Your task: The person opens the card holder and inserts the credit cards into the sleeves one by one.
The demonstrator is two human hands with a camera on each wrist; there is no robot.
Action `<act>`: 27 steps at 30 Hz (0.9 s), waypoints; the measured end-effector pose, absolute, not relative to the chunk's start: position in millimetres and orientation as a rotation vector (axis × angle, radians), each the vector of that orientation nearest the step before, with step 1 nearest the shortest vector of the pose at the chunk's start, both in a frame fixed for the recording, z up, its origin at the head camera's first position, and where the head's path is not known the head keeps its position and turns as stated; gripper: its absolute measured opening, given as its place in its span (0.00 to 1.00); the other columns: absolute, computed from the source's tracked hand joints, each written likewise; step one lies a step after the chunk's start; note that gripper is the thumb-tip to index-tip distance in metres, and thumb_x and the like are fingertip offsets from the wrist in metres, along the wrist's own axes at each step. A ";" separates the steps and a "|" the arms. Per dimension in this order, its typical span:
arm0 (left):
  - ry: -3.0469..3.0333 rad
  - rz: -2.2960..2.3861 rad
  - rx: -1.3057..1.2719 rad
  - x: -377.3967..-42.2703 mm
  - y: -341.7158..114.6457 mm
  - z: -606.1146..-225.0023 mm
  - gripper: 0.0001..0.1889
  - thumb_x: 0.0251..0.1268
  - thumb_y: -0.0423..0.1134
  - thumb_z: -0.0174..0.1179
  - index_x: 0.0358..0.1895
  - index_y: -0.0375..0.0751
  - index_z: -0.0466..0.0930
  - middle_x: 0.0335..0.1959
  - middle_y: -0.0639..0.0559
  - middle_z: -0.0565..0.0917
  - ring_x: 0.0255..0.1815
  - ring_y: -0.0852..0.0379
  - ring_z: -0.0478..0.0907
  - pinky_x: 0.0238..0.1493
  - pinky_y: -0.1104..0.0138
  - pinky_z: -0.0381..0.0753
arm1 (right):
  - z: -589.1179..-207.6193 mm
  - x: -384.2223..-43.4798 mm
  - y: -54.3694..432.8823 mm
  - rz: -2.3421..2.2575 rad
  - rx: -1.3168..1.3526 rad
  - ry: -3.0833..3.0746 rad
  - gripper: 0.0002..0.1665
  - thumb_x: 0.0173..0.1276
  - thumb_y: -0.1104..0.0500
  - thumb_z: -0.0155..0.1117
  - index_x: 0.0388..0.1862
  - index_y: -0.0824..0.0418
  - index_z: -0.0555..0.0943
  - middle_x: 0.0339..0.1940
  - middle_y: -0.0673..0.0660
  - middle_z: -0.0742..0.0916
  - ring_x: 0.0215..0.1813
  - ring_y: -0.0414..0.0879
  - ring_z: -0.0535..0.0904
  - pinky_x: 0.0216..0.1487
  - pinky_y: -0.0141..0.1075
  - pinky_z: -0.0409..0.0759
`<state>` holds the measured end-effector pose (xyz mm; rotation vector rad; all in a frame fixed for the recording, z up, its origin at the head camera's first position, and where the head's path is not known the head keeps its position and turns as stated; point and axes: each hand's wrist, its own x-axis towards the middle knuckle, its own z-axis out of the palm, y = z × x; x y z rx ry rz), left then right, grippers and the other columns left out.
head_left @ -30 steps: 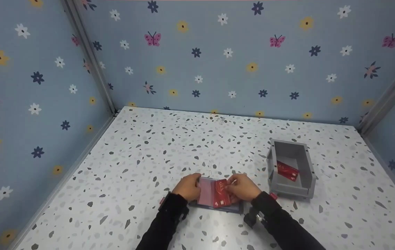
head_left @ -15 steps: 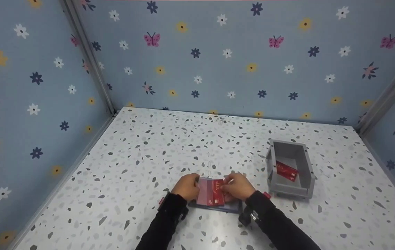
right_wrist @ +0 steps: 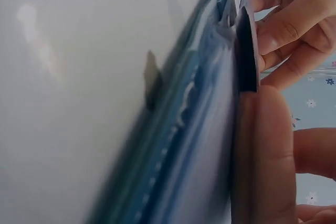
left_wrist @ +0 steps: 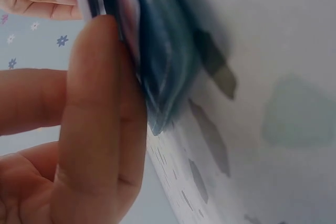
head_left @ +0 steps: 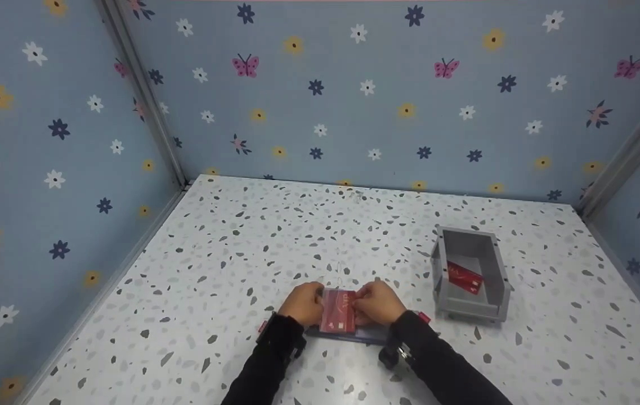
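A blue card holder (head_left: 348,337) with clear sleeves lies on the table between my hands. My left hand (head_left: 303,304) grips the left edge of its raised clear page, thumb and fingers at the edge in the left wrist view. In the head view a red card (head_left: 338,311) with a gold chip lies mostly within that clear page, which gives its surface a paler look. My right hand (head_left: 380,302) pinches the card's right edge. Stitched blue layers of the holder (right_wrist: 173,145) show close up in the right wrist view, beside the fingers.
To the right stands a grey open-topped bin (head_left: 469,311) with another red card (head_left: 465,278) inside. The speckled white table (head_left: 229,236) meets blue flowered walls (head_left: 353,101) at the back and sides.
The right hand has moved left, and the red card has slid left with it into the clear page. My left hand has stayed at the holder's left edge.
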<state>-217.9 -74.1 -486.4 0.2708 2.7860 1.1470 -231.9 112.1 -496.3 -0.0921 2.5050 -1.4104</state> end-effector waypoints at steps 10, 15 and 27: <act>2.767 1.149 0.263 -217.9 -70.7 -485.1 0.20 0.61 0.25 0.51 0.57 0.24 0.76 0.54 0.31 0.82 0.58 0.39 0.78 0.64 0.49 0.75 | -491.8 -229.5 105.7 -1.408 -0.073 2.504 0.07 0.61 0.71 0.60 0.38 0.73 0.78 0.26 0.60 0.85 0.18 0.39 0.80 0.23 0.34 0.84; 2.781 1.130 0.258 -217.4 -68.4 -486.0 0.20 0.60 0.25 0.52 0.56 0.23 0.76 0.55 0.31 0.81 0.60 0.37 0.78 0.64 0.48 0.74 | -492.0 -229.2 104.5 -1.425 -0.072 2.494 0.08 0.60 0.71 0.61 0.39 0.71 0.76 0.25 0.60 0.85 0.17 0.38 0.80 0.22 0.33 0.84; 2.804 1.105 0.277 -213.4 -62.1 -484.9 0.30 0.48 0.30 0.63 0.58 0.22 0.73 0.52 0.29 0.81 0.52 0.39 0.80 0.62 0.49 0.77 | -493.1 -230.1 107.0 -1.395 -0.091 2.487 0.07 0.61 0.70 0.60 0.38 0.71 0.75 0.25 0.60 0.85 0.17 0.39 0.80 0.23 0.33 0.84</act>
